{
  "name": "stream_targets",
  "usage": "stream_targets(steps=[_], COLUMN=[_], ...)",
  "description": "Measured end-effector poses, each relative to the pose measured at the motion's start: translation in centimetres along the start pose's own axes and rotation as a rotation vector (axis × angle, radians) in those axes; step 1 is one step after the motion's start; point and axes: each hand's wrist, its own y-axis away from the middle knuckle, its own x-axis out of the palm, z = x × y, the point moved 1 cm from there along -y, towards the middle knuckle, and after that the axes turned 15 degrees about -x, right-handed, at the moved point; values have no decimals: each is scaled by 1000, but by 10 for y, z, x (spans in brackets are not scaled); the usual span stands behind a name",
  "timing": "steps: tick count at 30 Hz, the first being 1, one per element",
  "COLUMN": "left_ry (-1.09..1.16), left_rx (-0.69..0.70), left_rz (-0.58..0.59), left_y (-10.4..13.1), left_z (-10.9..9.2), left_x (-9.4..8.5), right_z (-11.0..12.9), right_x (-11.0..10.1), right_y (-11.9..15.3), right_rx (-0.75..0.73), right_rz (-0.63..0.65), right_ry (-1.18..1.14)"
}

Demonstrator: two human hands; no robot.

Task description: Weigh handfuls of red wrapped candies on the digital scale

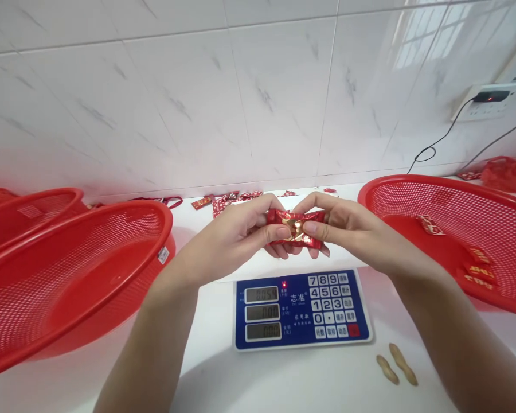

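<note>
A small red packet with gold print (296, 225) is held between both hands above the weighing scale (301, 310). My left hand (251, 226) pinches its left side, thumb on top and fingers beneath. The right side is gripped in the same way by my right hand (344, 223). The scale has a blue panel with three displays and a keypad, and a small red light glows on it. Behind the hands, several red and white packets (232, 198) lie near the wall.
Red mesh baskets stand at the left (107, 281) and far left (30, 212). The right basket (447, 229) holds several red packets. Two peanuts (398, 364) lie at the front right. A wall socket with a black plug (490, 97) and cables is at the upper right.
</note>
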Motion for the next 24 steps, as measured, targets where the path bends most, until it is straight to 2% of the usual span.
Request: stream_targets(steps=[3, 5, 10, 13, 17, 21, 24], left_ry=[-25, -46, -203, -219, -261, -281, -267], left_rx=[5, -1, -32, 29, 116, 159, 102], left_rz=[57, 42, -176, -253, -341, -334, -296], left_y=[0, -1, -2, -1, 2, 4, 3], left_z=[1, 3, 5, 5, 2, -1, 0], left_x=[-5, -6, -9, -10, -9, -7, -6], right_z=[3, 1, -4, -4, -4, -6, -3], right_x=[-2, -3, -2, -3, -5, -5, -3], right_y=[3, 3, -1, 0, 6, 6, 3], right_rx=[25, 32, 25, 70, 107, 130, 87], right_rz=[41, 30, -44, -96, -84, -149, -192], right_ry=[32, 79, 170, 187, 124, 55, 69])
